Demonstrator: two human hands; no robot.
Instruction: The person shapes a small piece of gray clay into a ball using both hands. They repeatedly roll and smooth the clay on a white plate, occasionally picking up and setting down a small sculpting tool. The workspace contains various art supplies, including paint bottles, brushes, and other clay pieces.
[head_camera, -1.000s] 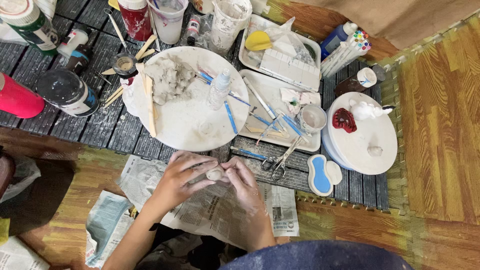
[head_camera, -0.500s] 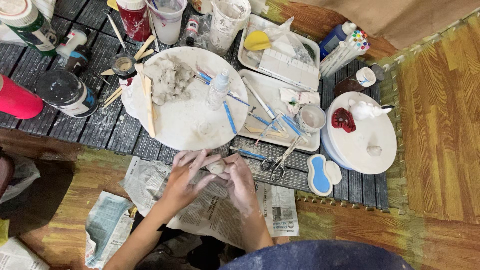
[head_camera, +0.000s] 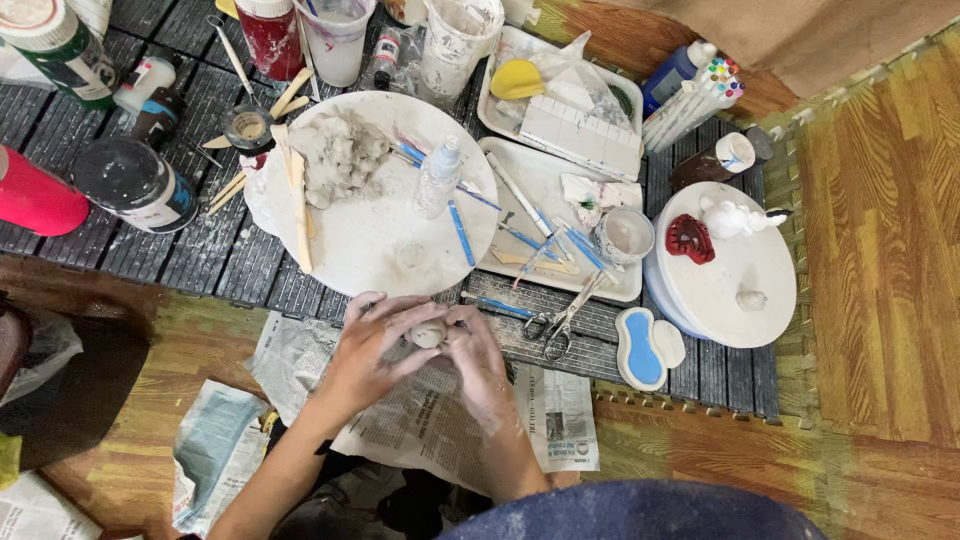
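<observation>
A small pale clay lump (head_camera: 429, 334) sits cupped between both hands.

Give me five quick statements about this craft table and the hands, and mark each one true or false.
1. Both hands, the left hand and the right hand, cup a small lump of clay. True.
2. The scissors lie on the big round white board. False: they lie on the dark slatted table, right of the hands.
3. A pile of grey clay sits on the round white board. True.
4. The newspaper under the hands covers the whole table. False: it lies below the table's edge.
5. A red piece lies on the right-hand white plate. True.
</observation>
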